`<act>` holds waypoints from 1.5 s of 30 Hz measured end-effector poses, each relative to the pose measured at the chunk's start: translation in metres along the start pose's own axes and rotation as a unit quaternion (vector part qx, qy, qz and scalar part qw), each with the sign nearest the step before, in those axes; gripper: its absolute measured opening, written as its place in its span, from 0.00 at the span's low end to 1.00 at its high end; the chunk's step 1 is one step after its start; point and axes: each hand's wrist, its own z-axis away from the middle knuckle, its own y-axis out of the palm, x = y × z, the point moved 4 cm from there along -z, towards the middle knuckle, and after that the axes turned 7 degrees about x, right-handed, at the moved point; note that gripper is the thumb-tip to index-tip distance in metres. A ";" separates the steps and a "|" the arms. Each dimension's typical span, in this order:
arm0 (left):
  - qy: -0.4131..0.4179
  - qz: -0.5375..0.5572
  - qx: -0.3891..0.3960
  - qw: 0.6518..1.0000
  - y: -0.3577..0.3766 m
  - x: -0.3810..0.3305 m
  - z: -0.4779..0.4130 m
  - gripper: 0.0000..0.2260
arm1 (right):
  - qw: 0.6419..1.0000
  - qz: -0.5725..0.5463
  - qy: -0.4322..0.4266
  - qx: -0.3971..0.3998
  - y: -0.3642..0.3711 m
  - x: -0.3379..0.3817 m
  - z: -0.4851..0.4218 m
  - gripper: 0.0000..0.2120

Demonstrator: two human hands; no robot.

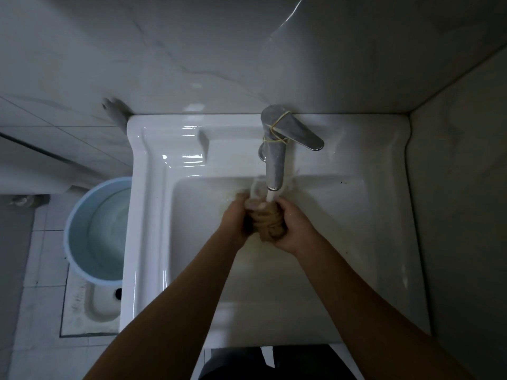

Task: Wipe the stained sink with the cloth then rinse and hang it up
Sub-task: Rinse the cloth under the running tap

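Observation:
A bunched brown cloth point(267, 222) sits between both my hands, just below the spout of the chrome faucet point(275, 160). Water runs from the spout onto the cloth. My left hand point(237, 218) grips the cloth's left side and my right hand point(292, 227) grips its right side, fingers curled round it. Both hands are over the basin of the white sink point(153, 215). Brownish stains show on the basin's back wall behind my hands.
The faucet handle point(300, 134) is swung to the right, with a yellow rubber band round the faucet body. A light blue bucket point(82, 215) holding water stands on the floor left of the sink. Tiled walls close the back and right.

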 end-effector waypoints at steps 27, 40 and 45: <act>0.042 -0.171 -0.121 0.977 0.013 -0.003 0.001 0.15 | 0.910 0.338 -0.124 -0.206 0.001 0.020 -0.006 0.19; 0.005 -0.046 0.010 0.999 0.005 -0.009 0.020 0.25 | 0.966 0.225 -0.114 -0.055 -0.006 0.009 0.005 0.08; 0.040 -0.005 0.041 0.998 0.005 0.001 0.028 0.24 | 0.925 0.361 -0.120 0.005 0.000 0.018 0.011 0.14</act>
